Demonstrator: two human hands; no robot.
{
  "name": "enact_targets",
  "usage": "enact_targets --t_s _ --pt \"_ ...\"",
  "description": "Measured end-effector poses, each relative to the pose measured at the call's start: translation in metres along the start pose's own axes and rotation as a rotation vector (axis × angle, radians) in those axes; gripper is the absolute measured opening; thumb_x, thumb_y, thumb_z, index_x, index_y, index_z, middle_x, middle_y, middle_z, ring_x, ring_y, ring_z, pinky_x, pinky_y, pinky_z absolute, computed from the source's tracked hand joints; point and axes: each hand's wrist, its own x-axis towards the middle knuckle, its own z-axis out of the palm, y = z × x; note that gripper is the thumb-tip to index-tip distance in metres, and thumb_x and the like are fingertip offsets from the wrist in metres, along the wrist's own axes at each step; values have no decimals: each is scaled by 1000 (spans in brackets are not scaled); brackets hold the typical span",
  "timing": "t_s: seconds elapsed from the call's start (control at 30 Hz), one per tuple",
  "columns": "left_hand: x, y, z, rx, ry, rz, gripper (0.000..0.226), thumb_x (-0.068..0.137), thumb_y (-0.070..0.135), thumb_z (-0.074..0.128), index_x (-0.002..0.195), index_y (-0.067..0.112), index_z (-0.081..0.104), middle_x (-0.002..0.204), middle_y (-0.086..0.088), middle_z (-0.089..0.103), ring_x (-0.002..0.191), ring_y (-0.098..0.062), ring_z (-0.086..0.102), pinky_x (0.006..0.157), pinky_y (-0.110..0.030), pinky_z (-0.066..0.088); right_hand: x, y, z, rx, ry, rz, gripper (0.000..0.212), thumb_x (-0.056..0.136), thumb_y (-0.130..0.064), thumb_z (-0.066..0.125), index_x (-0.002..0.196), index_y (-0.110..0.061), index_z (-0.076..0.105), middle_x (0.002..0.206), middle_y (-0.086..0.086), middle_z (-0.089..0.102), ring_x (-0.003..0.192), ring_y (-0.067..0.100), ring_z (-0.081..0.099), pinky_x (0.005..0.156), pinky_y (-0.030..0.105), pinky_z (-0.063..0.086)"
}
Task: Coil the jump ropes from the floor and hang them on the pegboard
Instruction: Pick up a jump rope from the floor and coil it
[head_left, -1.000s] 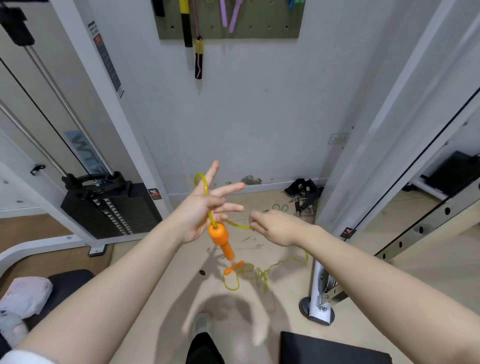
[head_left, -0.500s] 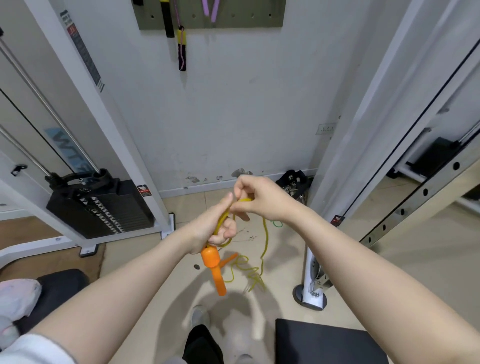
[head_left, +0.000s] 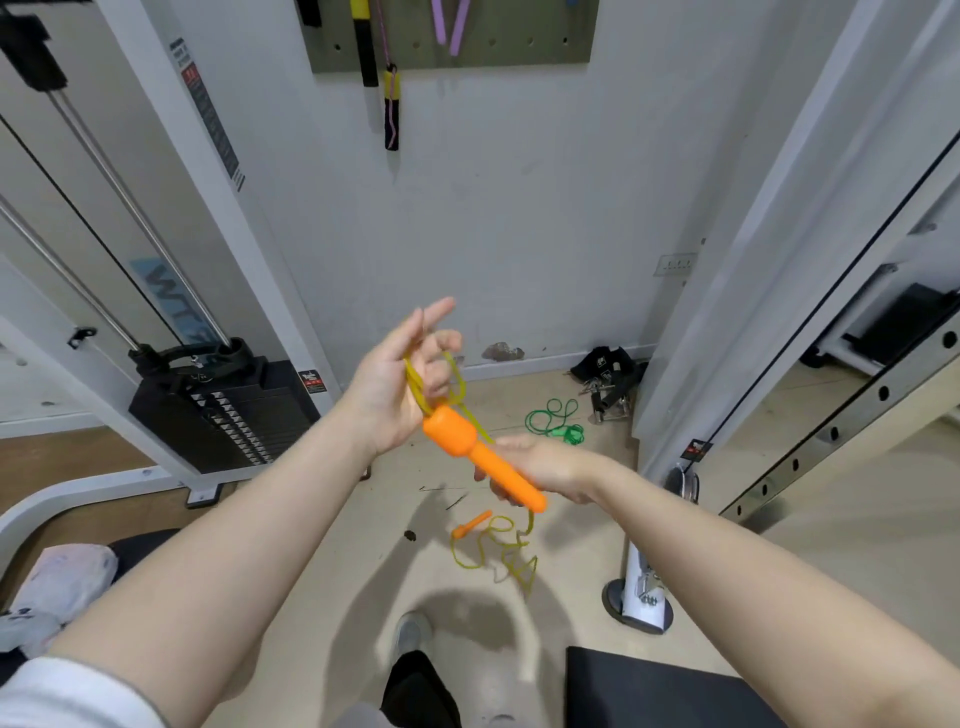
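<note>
A yellow jump rope (head_left: 420, 388) is looped round the fingers of my left hand (head_left: 400, 379), which is raised palm-up with the index finger pointing out. One orange handle (head_left: 470, 451) hangs from these loops and slants down to the right. My right hand (head_left: 540, 462) is just below and right of it, partly behind the handle, gripping the rope. From there the rope drops to a loose tangle (head_left: 498, 553) on the floor beside the second orange handle (head_left: 470, 524). A green jump rope (head_left: 555, 420) lies farther back. The pegboard (head_left: 524, 41) is on the wall above.
Black-and-yellow handles (head_left: 370, 52) and purple handles (head_left: 451, 28) hang on the pegboard. A weight stack (head_left: 223, 410) stands at left, white machine uprights (head_left: 727, 270) at right. Black straps and clips (head_left: 608, 379) lie by the wall. My shoe (head_left: 410, 631) is below the tangle.
My right hand has come down from my left hand's fingertips to below the handle, drawing rope with it. The left hand's fingers have opened out and the handle has swung to the right.
</note>
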Motion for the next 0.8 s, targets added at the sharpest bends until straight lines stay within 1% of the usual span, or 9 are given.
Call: enact_targets --t_s 0.1,0.17,0.2,0.27,0.33,0.4,0.53,0.67,0.8 --pt "8 -9 -12 45 291 -4 37 102 29 31 136 16 26 105 -15 66 62 -24 69 49 -25 56 -9 -24 5 -291 -126 5 7 95 -20 52 95 -12 51 67 1 53 47 8 50 49 19 40" --pt "7 -18 -17 152 374 -58 48 103 29 29 146 23 8 129 -19 54 93 -38 65 67 -42 57 -18 -43 6 -499 -208 18 24 86 -20 65 105 -10 54 66 2 55 38 7 47 45 20 36" --pt "6 -22 -19 225 386 -77 52 103 29 29 147 26 1 132 -18 51 99 -39 63 74 -45 54 -22 -53 8 -577 -229 1 25 83 -21 68 102 -9 57 64 2 54 35 6 44 42 18 35" --pt "1 -33 -18 368 346 -86 57 102 26 32 148 30 -2 120 -16 54 76 -27 67 72 -38 51 -26 -72 8 -789 -114 -145 15 81 -21 68 89 -9 63 61 2 54 40 11 39 41 11 32" --pt "-7 -42 -12 554 243 -121 53 101 27 35 147 32 8 98 -12 57 49 -15 58 57 -25 49 -25 -86 1 -907 119 -315 8 78 -23 67 74 -16 65 59 0 58 53 9 44 50 13 39" --pt "-18 -42 -3 624 122 -238 33 99 40 32 128 25 39 84 -13 60 44 -16 57 51 -22 50 -23 -90 -11 -728 243 -420 18 72 -20 72 64 -24 57 56 -5 59 53 7 50 58 24 44" --pt "-29 -22 -1 394 -93 -455 88 80 76 9 91 4 59 53 -14 54 21 -8 22 35 -14 31 -19 -86 -27 -189 241 -524 32 72 -7 77 69 -20 48 56 -4 45 51 4 37 54 21 31" --pt "-33 -7 0 184 -299 -438 80 73 74 19 67 6 63 43 -10 49 18 -3 22 34 -8 25 0 -71 -25 155 212 -485 24 75 -18 71 74 -17 47 63 6 40 58 10 35 55 20 30" --pt "-29 8 -12 -11 -461 -286 60 84 61 34 73 11 65 48 -2 53 22 -2 36 38 -15 41 11 -45 -6 267 211 -339 29 97 -31 42 80 -9 50 56 -3 49 51 6 45 59 22 36"
